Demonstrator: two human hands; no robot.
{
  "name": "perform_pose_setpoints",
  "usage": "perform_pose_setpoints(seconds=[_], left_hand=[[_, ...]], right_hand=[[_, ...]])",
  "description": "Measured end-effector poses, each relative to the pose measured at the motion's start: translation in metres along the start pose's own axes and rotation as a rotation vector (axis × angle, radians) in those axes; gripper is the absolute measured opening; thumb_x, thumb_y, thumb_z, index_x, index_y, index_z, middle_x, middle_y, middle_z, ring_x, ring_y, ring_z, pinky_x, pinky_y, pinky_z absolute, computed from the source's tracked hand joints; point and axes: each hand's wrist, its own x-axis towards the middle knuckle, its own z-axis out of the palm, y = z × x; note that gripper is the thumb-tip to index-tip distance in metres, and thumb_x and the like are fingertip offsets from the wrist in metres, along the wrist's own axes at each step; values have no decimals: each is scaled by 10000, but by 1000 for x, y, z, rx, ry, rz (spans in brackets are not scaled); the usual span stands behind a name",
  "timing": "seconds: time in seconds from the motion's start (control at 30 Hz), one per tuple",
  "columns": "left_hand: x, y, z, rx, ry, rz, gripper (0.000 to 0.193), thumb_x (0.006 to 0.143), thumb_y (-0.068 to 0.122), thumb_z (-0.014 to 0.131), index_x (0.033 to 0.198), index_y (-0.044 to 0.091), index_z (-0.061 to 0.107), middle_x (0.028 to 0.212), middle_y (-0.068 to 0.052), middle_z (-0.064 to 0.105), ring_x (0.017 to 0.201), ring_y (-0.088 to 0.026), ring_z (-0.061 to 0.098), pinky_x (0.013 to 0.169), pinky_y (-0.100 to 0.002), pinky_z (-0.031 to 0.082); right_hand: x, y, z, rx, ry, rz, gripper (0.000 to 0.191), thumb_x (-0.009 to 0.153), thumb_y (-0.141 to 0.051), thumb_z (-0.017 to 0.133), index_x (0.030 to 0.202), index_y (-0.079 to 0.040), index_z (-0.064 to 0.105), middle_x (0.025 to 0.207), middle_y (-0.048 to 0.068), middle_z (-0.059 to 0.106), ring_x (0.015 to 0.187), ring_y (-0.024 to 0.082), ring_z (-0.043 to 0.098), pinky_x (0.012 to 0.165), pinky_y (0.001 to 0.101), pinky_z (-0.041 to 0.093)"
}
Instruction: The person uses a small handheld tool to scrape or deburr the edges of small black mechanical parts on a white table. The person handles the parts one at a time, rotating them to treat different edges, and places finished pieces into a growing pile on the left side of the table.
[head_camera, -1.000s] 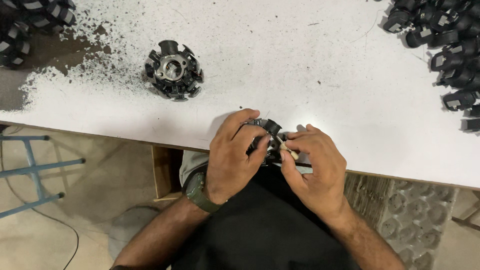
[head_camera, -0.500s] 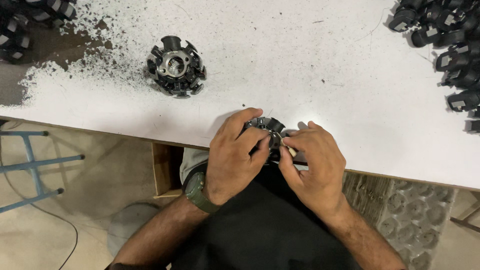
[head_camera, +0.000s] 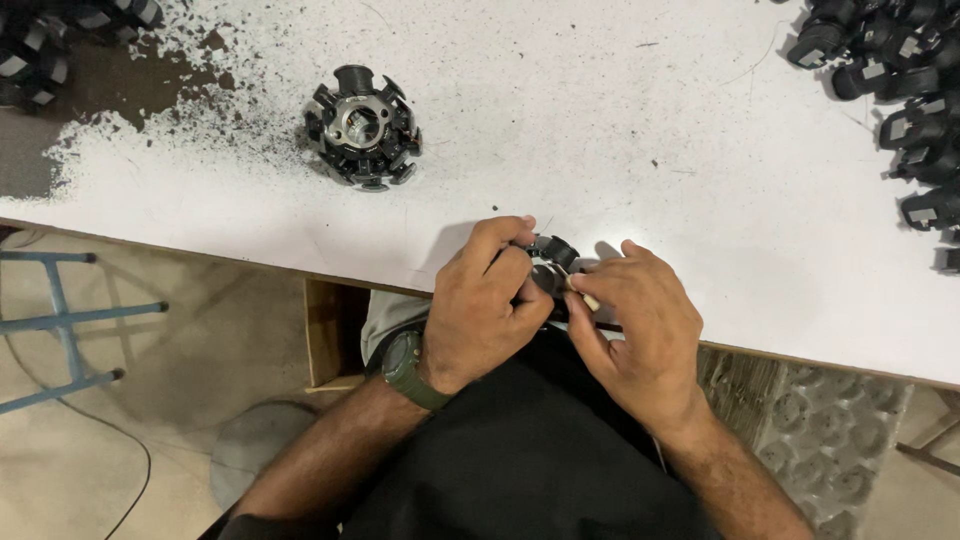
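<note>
At the near edge of the white table (head_camera: 620, 120), the person's left hand (head_camera: 485, 310) is wrapped around a small black ring-shaped part with a metal core (head_camera: 552, 262), fingers curled tight over its rim. The right hand (head_camera: 640, 320) pinches something small and pale against its side; I can't quite tell what. The part looks rigid and fairly heavy for its size, with ribbed arms that give good purchase at the outer rim. A matching part (head_camera: 362, 127) sits farther back toward the left, amid dark grit.
</note>
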Motion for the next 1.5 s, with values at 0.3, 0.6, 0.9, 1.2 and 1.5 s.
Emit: perform_pose_setpoints(seconds=[0.3, 0.6, 0.9, 1.2, 1.5], left_hand=[[-3, -5, 4, 23, 21, 22, 137, 795, -70, 677, 846, -13, 563, 1225, -138, 610, 834, -217, 691, 660, -322, 583], [7, 5, -12, 13, 74, -1, 191, 813, 10, 736, 960, -7, 616, 1302, -174, 590, 990, -273, 691, 781, -365, 600], [20, 7, -30, 247, -114, 112, 166, 917, 100, 726, 1072, 48, 695, 1319, -107, 616, 1174, -302, 636, 994, -440, 526], [28, 2, -37, 296, -154, 285, 150, 904, 80, 733, 1025, 38, 656, 1288, -106, 591, 1240, -277, 620, 1019, -431, 535], [25, 10, -37, 239, -307, 195, 225, 868, 76, 748, 1081, 32, 692, 1199, -98, 648, 1088, -271, 664, 904, -395, 562]], right_hand=[[4, -7, 2, -95, -5, -6, 213, 872, -20, 820, 1025, -61, 678, 986, 78, 697, 971, 252, 710, 1048, 473, 577], [5, -4, -9, 0, -9, 16, 215, 886, -22, 791, 1051, -44, 656, 987, 92, 706, 967, 258, 729, 1081, 489, 567], [4, 1, 13, 23, 94, 73, 203, 915, -3, 752, 1066, -34, 620, 980, 109, 711, 973, 277, 728, 1047, 481, 575], [5, 6, 12, 17, 70, 64, 233, 914, -13, 767, 1082, -52, 610, 991, 101, 709, 938, 271, 717, 1041, 483, 568], [8, 10, 11, 28, 89, 45, 233, 905, 0, 767, 1083, -54, 627, 1034, 103, 708, 1060, 288, 708, 1089, 505, 544]])
